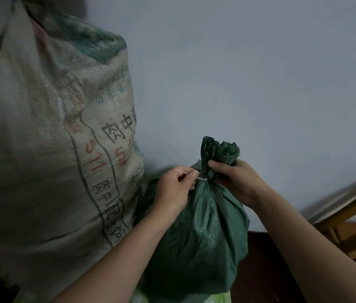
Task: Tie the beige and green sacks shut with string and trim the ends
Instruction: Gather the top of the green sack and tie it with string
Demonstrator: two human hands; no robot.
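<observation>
Small dark-green woven plastic sack [196, 232] stood upright at lower centre of the frame, its mouth gathered into a bunched neck with the frilled top sticking up above centre. Thin white string [202, 179] ran around the neck at the gathered point; only a short stretch of it was visible.

Right hand [236, 178], right of centre, was clenched around the neck just above the string, fingers wrapped over the green fabric. Left hand [174, 189], just left of the neck, pinched the string between thumb and fingertips close against the sack.

Large beige woven sack with faded green, red and black printing [48, 127] filled the left half of the frame, upright, its right side touching the green sack. Its top looked gathered at upper left, blurred; no tie could be made out there.

Pale blue-grey wall [249, 73] behind. Wooden furniture frame [347, 217] at the lower right edge.
</observation>
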